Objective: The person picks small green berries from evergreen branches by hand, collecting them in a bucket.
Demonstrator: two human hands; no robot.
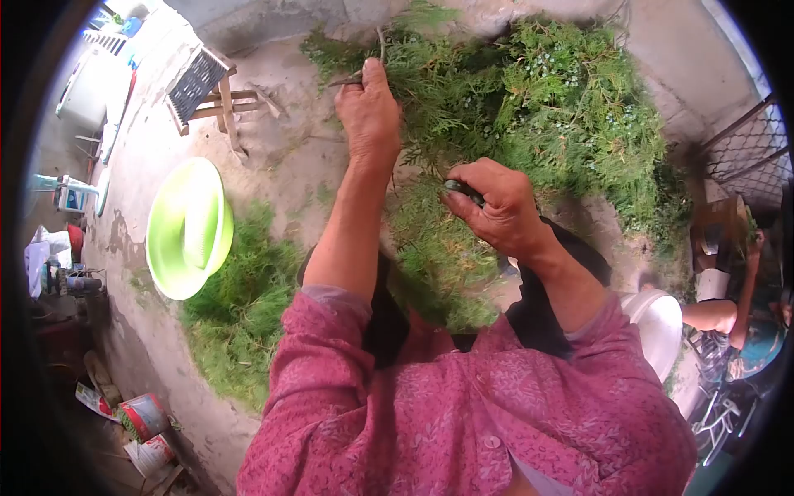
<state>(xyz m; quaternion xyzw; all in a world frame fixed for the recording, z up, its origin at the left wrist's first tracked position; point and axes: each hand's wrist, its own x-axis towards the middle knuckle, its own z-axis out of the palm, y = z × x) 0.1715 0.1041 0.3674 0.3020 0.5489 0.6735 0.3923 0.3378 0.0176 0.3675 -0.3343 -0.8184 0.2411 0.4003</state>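
Note:
My left hand (370, 120) is closed around a thin brown branch (344, 81), whose end pokes out on the left of the fist. Beyond that fist, green conifer foliage (438, 91) spreads over the floor. Lower and to the right, my right hand (496, 202) is curled shut, thumb toward the left. A small dark green rounded thing (463, 191) shows between its thumb and fingers; I cannot tell what it is. Loose green sprigs (438, 264) lie below the hands, between my legs.
A lime-green basin (169, 248) stands on the left beside another foliage pile (240, 322). Behind it is a wooden stool (217, 93). A white bucket (656, 331) sits by my right side. Another person's arm (748, 285) shows at the far right, near a cardboard box (716, 223).

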